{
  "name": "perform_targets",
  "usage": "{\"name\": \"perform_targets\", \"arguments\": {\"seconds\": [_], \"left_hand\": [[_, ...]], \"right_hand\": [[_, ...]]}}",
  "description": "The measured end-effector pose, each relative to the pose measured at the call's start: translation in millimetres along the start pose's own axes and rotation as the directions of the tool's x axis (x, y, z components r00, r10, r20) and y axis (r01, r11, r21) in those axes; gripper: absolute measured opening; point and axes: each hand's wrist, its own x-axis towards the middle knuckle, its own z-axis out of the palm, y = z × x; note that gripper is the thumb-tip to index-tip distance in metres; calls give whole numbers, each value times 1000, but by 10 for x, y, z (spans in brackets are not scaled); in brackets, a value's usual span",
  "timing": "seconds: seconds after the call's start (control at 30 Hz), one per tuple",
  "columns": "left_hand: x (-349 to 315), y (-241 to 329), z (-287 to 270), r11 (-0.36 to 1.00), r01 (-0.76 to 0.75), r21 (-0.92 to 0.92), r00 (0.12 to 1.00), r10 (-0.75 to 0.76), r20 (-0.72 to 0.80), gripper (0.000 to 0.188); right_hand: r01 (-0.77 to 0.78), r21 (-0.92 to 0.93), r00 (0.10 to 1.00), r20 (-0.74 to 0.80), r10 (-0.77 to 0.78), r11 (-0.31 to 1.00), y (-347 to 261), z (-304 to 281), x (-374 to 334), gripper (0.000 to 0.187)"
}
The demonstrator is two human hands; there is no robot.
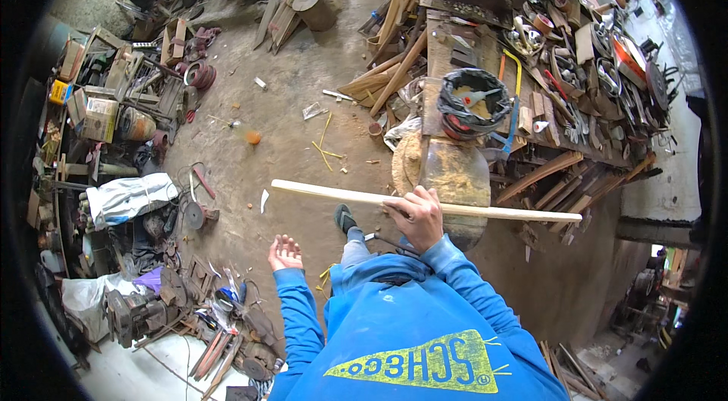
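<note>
Gripping a long, slim, pale wooden stick [485, 211] near its middle with the right hand [417, 219], probably for balancing its length single-handed. Holding it crosswise in front of the body, reaching well out to both sides of that hand, perhaps for seeing its whole length. Leaving the left hand [286, 252] empty, open and palm up, just below the stick's left part and not touching it. Showing beyond the right hand a rounded, sawdust-coated brown slab [457, 173] and a round bucket lined with black plastic [485, 124], presumably for catching scraps.
</note>
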Motion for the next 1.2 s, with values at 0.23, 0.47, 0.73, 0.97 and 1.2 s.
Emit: {"name": "perform_targets", "arguments": {"seconds": [0.23, 0.47, 0.73, 0.97, 1.2], "left_hand": [[-2, -174, 142, 982, 126, 140, 992, -124, -19, 40], [138, -164, 188, 973, 136, 184, 991, -132, -33, 39], [265, -157, 32, 964, 167, 206, 986, -166, -19, 36], [249, -244, 107, 803, -199, 562, 978, 200, 61, 38], [-1152, -457, 1224, -505, -827, 246, 264, 36, 964, 86]], "right_hand": [[116, -37, 990, 84, -113, 993, -389, 405, 381, 14], [232, -241, 946, 282, -161, 942, -782, 318, 217, 72], [298, -260, 877, 453, -157, 919, -876, 443, 10, 73], [-181, -354, 932, 237, 275, 918, -334, -192, -506, 76], [-406, -500, 876, 24, 481, 765, 539, -1113, -1138, 73]]}}
